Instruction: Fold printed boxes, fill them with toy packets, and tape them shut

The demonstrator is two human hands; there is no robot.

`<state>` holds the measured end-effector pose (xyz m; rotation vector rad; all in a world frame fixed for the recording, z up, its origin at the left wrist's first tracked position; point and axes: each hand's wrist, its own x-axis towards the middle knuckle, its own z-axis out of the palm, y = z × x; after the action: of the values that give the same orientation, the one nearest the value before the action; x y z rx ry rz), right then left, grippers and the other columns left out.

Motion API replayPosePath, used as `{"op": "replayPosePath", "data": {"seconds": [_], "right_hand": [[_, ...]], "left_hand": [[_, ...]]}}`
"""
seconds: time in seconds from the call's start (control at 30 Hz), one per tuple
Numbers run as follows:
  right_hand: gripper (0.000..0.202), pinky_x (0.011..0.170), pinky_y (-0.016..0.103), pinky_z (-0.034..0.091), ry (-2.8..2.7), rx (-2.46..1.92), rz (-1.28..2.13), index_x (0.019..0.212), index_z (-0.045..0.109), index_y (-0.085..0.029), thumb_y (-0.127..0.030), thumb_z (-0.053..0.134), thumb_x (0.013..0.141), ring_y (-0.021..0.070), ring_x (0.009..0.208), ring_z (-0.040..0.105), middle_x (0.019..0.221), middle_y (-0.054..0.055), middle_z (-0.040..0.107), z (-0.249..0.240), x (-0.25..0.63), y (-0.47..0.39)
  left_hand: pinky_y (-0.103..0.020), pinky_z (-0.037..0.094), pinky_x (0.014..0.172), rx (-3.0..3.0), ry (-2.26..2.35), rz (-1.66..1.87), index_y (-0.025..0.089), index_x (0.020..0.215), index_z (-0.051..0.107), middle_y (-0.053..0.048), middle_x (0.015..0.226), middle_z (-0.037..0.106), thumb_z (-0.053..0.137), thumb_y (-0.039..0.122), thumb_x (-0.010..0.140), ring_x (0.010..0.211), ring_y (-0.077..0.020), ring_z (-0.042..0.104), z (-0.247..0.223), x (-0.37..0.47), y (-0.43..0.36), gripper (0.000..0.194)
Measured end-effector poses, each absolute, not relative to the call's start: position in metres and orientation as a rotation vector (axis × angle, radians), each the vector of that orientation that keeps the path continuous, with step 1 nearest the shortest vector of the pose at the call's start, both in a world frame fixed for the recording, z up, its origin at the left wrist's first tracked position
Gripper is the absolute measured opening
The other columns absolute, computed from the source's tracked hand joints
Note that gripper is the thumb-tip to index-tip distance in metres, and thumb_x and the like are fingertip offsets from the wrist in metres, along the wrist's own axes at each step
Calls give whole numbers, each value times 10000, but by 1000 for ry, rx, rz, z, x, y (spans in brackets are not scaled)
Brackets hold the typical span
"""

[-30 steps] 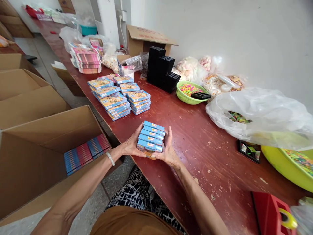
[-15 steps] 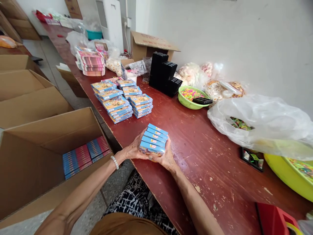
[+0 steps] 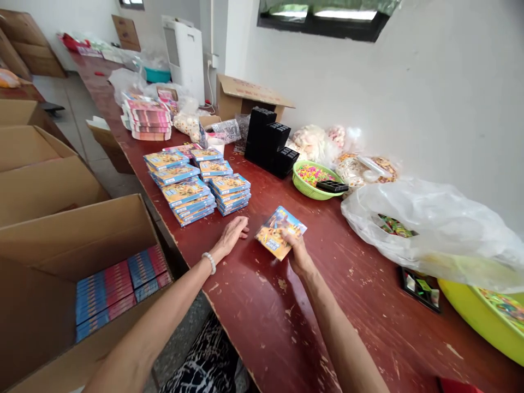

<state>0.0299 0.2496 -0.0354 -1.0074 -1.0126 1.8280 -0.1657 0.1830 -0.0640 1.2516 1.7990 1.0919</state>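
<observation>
My right hand (image 3: 298, 249) grips a flat blue and yellow printed box (image 3: 280, 231) by its right edge, thumb on the picture side, over the red table (image 3: 327, 273). Whether other boxes lie beneath it I cannot tell. To the left of that box, my left hand (image 3: 232, 236) is at the table surface with nothing visible in it, fingers extended and partly curled, a beaded bracelet at the wrist. Just beyond it stand stacks of similar blue boxes (image 3: 186, 191) in two rows.
An open carton (image 3: 77, 232) with blue and pink boxes (image 3: 105, 284) stands left of the table. Behind are black trays (image 3: 266, 143) and a green basket (image 3: 313, 192). At right lie a plastic bag (image 3: 434, 218) and a yellow-green basin (image 3: 462, 305).
The stack of several boxes held between both hands no longer shows; one box face shows in my right hand. My left hand has come away from it. The view has tilted up.
</observation>
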Motion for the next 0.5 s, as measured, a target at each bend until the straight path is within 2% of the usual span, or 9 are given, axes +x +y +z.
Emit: {"op": "replayPosePath", "data": {"seconds": [0.07, 0.17, 0.27, 0.37, 0.5], "right_hand": [[400, 918, 491, 610, -946, -1152, 1862, 983, 700, -229, -338, 875, 640, 337, 1005, 762, 916, 64, 807, -32, 28, 284], [259, 822, 461, 618, -895, -1271, 1918, 930, 700, -227, -357, 811, 735, 306, 897, 774, 805, 60, 790, -27, 17, 334], [192, 772, 413, 612, -869, -1319, 1963, 929, 703, -222, -371, 752, 817, 258, 814, 766, 793, 49, 785, -23, -6, 377], [202, 773, 391, 604, -856, -1361, 1994, 946, 709, -210, -401, 708, 879, 227, 781, 749, 797, 44, 779, -23, -40, 416], [249, 796, 410, 589, -877, -1420, 2023, 975, 699, -208, -433, 727, 874, 224, 783, 726, 776, 31, 754, -26, -96, 460]], "left_hand": [[-389, 573, 889, 1265, 1953, 990, 185, 1217, 654, -149, 1120, 732, 353, 347, 1028, 1075, -277, 714, -63, -162, 205, 391], [-435, 525, 952, 1358, 2108, 818, 207, 1032, 710, -145, 1055, 755, 520, 202, 928, 1120, -320, 695, -59, -148, 236, 217], [-477, 500, 970, 1457, 2168, 675, 202, 1106, 699, -165, 1075, 765, 554, 164, 903, 1125, -345, 701, -56, -133, 263, 253], [-475, 504, 952, 1517, 2186, 583, 189, 1190, 669, -186, 1103, 759, 494, 164, 942, 1116, -342, 714, -56, -125, 281, 305], [-451, 523, 888, 1557, 2166, 502, 187, 1207, 658, -186, 1066, 762, 467, 162, 943, 1070, -339, 732, -57, -127, 289, 326]]}}
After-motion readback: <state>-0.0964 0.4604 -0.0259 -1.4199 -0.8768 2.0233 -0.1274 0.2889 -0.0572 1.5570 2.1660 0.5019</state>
